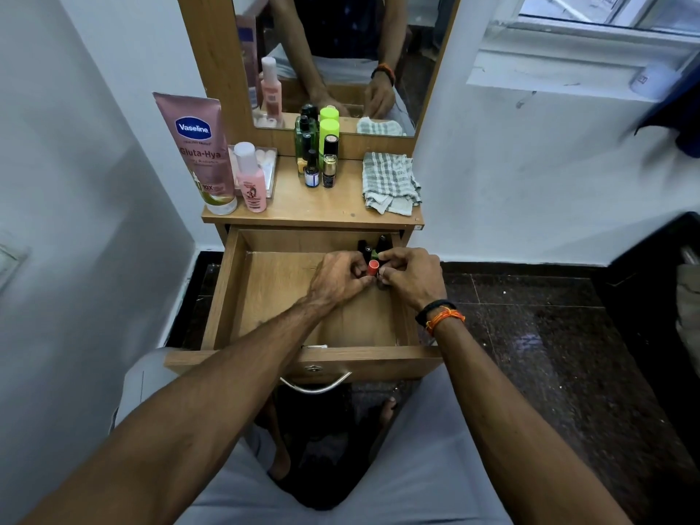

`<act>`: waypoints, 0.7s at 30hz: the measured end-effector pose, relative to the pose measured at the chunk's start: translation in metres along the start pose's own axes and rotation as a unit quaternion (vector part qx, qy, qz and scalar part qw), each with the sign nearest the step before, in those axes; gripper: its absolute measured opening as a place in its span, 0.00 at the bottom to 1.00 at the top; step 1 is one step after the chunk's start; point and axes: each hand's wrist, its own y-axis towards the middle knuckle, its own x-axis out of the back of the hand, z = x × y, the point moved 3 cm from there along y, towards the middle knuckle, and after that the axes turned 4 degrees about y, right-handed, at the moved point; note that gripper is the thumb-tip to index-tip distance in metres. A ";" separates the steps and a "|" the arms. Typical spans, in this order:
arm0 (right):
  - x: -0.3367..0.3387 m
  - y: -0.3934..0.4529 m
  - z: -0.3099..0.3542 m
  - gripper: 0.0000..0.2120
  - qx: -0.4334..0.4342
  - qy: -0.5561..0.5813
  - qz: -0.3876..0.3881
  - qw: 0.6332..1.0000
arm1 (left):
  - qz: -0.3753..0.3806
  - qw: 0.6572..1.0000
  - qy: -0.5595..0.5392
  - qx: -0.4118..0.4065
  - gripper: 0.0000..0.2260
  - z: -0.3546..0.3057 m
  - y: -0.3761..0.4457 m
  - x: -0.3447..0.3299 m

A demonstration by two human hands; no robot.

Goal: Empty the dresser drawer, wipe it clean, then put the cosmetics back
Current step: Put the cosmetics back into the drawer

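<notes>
Drawer (235, 297) pulled open; at its far right corner left hand (337, 278) and right hand (413, 278) both pinch a red-capped lipstick (373, 267), fingers curled. Dark tubes (365, 247) just behind. Beyond drawer, bottles (320, 161) and checked cloth (388, 181) on table (303, 210).

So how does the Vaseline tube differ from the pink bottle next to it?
The Vaseline tube is much taller and flat; the pink bottle is short and rounded. The tube stands on its cap; the bottle's translucent cap is on top. Both stand upright on the dresser top, left side.
</notes>
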 end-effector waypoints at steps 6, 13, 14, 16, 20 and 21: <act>0.001 -0.001 -0.001 0.14 0.009 -0.017 0.000 1.000 | 0.003 1.000 0.002 0.006 0.08 -0.001 0.001 0.003; 0.001 -0.002 -0.001 0.14 0.014 -0.019 -0.006 1.000 | 0.010 1.000 -0.001 0.005 0.09 0.000 -0.001 0.004; 0.001 -0.002 -0.002 0.14 0.014 -0.020 -0.006 1.000 | 0.010 1.000 0.001 0.005 0.09 -0.001 -0.001 0.005; 0.001 -0.002 -0.002 0.14 0.013 -0.020 -0.007 1.000 | 0.010 1.000 0.007 0.008 0.09 -0.001 -0.001 0.005; 0.002 -0.003 -0.001 0.14 0.019 -0.021 -0.016 0.999 | 0.009 1.000 0.009 0.007 0.10 -0.001 -0.002 0.006; 0.002 -0.003 -0.001 0.14 0.020 -0.021 -0.019 0.999 | 0.009 1.000 0.008 0.008 0.10 0.000 -0.002 0.006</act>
